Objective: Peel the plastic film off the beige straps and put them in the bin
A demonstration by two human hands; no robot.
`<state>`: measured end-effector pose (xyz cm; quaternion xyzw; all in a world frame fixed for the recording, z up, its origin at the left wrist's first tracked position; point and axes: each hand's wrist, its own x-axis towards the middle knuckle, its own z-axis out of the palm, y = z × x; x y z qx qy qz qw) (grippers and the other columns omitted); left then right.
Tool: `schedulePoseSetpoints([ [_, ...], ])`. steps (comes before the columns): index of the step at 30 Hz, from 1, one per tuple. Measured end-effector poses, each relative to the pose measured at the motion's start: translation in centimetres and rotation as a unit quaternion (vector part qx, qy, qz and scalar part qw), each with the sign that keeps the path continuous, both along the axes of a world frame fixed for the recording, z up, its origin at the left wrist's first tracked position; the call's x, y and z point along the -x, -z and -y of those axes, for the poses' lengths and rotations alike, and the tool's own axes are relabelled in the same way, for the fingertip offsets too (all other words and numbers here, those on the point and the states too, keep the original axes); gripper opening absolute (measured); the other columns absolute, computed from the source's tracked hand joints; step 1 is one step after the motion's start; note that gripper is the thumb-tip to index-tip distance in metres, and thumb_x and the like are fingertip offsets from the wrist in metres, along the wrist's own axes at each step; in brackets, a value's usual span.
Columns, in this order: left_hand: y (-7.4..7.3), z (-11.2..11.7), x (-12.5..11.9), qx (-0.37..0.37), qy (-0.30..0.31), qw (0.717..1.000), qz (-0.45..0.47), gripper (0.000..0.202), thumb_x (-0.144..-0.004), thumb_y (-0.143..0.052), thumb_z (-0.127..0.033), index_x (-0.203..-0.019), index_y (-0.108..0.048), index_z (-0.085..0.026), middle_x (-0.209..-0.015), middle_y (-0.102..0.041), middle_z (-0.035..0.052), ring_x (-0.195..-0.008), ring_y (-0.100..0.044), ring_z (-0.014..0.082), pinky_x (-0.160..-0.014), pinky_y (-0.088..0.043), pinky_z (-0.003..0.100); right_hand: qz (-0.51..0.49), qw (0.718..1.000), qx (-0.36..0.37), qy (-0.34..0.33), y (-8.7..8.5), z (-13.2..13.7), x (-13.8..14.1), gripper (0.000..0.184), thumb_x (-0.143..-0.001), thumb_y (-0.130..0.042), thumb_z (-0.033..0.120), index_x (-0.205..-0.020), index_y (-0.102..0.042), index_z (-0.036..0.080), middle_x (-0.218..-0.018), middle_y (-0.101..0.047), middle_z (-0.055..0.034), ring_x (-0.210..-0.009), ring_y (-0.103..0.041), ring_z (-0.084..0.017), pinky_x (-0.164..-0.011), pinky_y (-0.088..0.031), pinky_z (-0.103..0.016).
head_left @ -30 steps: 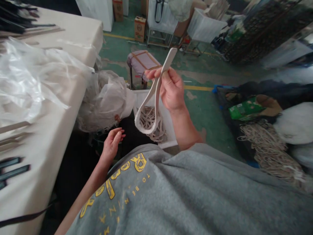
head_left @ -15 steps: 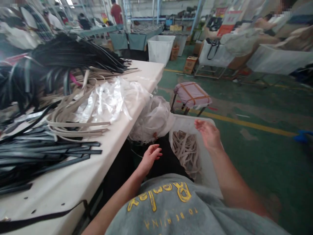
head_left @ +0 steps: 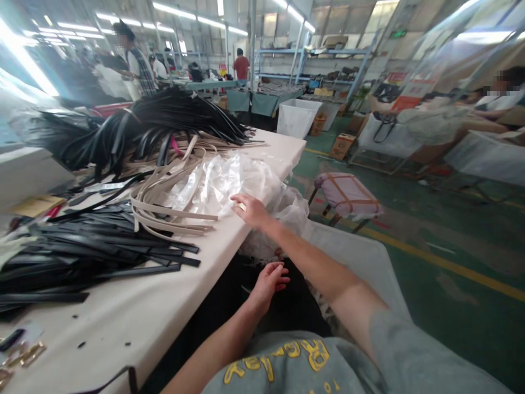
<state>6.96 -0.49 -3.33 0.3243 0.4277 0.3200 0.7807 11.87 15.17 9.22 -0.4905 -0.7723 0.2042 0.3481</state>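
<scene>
My right hand (head_left: 251, 210) reaches over the table edge, fingers stretched and apart, with nothing in it. It is close to the crumpled clear plastic bags (head_left: 229, 178) and the ends of the looped beige straps (head_left: 176, 212). My left hand (head_left: 270, 280) hangs above my lap, beside the table, its fingers loosely bent and holding nothing. Black flat strips (head_left: 135, 241) lie in a pile on the table's near part. A big bundle of long black strips (head_left: 176, 115) is heaped farther back, on top of more beige straps.
A white bin (head_left: 348, 241) stands at my right, partly hidden by my right arm. Beyond it is a padded stool (head_left: 348, 192). More plastic (head_left: 291, 210) hangs by the table corner (head_left: 293, 139). Gold-coloured metal pieces (head_left: 27, 353) lie at the near left. Other people work farther off.
My right hand has swung left from above the bin of beige strips to the table edge. My left hand stays low. The view has tilted up and turned left.
</scene>
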Motion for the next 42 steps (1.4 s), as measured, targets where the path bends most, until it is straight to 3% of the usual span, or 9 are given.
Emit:
schedulePoseSetpoints([
  [8,-0.1,-0.1,-0.6,0.004,0.019,0.999,0.037,0.066,-0.067,-0.076,-0.068,-0.106,-0.063,-0.017,-0.107,-0.070,0.0107,-0.081,-0.067,0.0165,-0.072,-0.045,0.027,0.294,0.950,-0.004,0.109,-0.2,-7.4,6.1,0.043,-0.093,-0.058,0.044,-0.108,-0.073,0.007,-0.121,-0.065,-0.0246,-0.117,-0.055,-0.035,-0.104,-0.037,-0.048],
  [13,0.2,-0.2,-1.0,-0.006,0.030,0.998,0.048,0.064,-0.066,-0.077,-0.067,-0.103,-0.064,-0.016,-0.104,-0.071,0.0099,-0.080,-0.067,0.0165,-0.070,-0.044,0.026,0.282,0.955,-0.001,0.091,0.1,-8.5,6.8,0.024,-0.091,-0.059,0.025,-0.100,-0.077,0.011,-0.113,-0.070,-0.0199,-0.110,-0.061,-0.030,-0.098,-0.042,-0.042],
  [19,0.6,-0.3,-1.4,-0.014,0.026,0.998,0.049,0.066,-0.064,-0.077,-0.068,-0.104,-0.067,-0.017,-0.106,-0.071,0.0124,-0.080,-0.067,0.0177,-0.068,-0.045,0.027,0.155,0.985,-0.035,0.064,-3.0,-7.6,6.6,0.023,-0.094,-0.058,0.034,-0.096,-0.076,0.019,-0.113,-0.072,-0.0061,-0.107,-0.064,-0.020,-0.094,-0.046,-0.030],
  [21,0.4,-0.2,-1.3,-0.017,0.024,0.998,0.049,0.066,-0.064,-0.078,-0.067,-0.105,-0.067,-0.016,-0.106,-0.072,0.0133,-0.080,-0.068,0.0184,-0.068,-0.045,0.027,0.013,1.000,-0.012,0.018,-3.9,-6.5,6.0,0.023,-0.093,-0.060,0.036,-0.093,-0.075,0.017,-0.100,-0.073,-0.0043,-0.095,-0.066,-0.018,-0.087,-0.048,-0.029],
  [25,-0.5,-0.4,-0.9,-0.009,-0.010,0.999,0.052,0.060,-0.066,-0.079,-0.064,-0.100,-0.069,-0.015,-0.102,-0.073,0.0127,-0.078,-0.068,0.0184,-0.067,-0.047,0.026,-0.198,0.976,0.002,-0.089,-4.5,-2.7,3.9,0.024,-0.088,-0.066,0.039,-0.088,-0.073,0.016,-0.086,-0.070,-0.0039,-0.085,-0.066,-0.017,-0.082,-0.051,-0.030],
  [29,-1.8,-1.2,0.2,0.024,-0.121,0.986,0.110,0.049,-0.077,-0.074,-0.059,-0.097,-0.070,-0.015,-0.094,-0.074,0.0109,-0.075,-0.069,0.0185,-0.065,-0.050,0.026,-0.149,0.968,-0.089,-0.180,-3.8,2.3,1.1,0.012,-0.088,-0.066,0.023,-0.083,-0.075,0.018,-0.099,-0.071,-0.0064,-0.100,-0.066,-0.018,-0.096,-0.049,-0.031],
  [34,-4.5,-2.2,2.5,0.024,-0.217,0.947,0.237,0.044,-0.089,-0.059,-0.059,-0.088,-0.069,-0.016,-0.083,-0.072,0.0066,-0.073,-0.069,0.0170,-0.065,-0.053,0.025,-0.069,0.971,-0.111,-0.202,-1.6,8.0,-3.1,0.019,-0.085,-0.059,0.007,-0.074,-0.071,0.017,-0.098,-0.070,-0.0067,-0.093,-0.066,-0.016,-0.087,-0.052,-0.028],
  [38,-6.2,-1.9,3.2,-0.012,-0.210,0.932,0.293,0.046,-0.082,-0.069,-0.060,-0.095,-0.072,-0.016,-0.088,-0.073,0.0051,-0.077,-0.069,0.0163,-0.068,-0.054,0.024,-0.058,0.973,-0.128,-0.185,0.5,12.0,-5.8,0.020,-0.082,-0.060,0.003,-0.070,-0.066,0.018,-0.102,-0.071,-0.0073,-0.098,-0.065,-0.018,-0.090,-0.052,-0.033],
  [42,-6.4,-1.0,2.7,-0.048,-0.176,0.953,0.243,0.030,-0.071,-0.084,-0.039,-0.089,-0.074,-0.017,-0.090,-0.074,0.0038,-0.078,-0.068,0.0154,-0.069,-0.053,0.022,-0.066,0.972,-0.160,-0.159,2.1,15.4,-7.2,0.023,-0.085,-0.058,0.003,-0.070,-0.065,0.019,-0.104,-0.070,-0.0081,-0.106,-0.064,-0.020,-0.094,-0.052,-0.037],
])
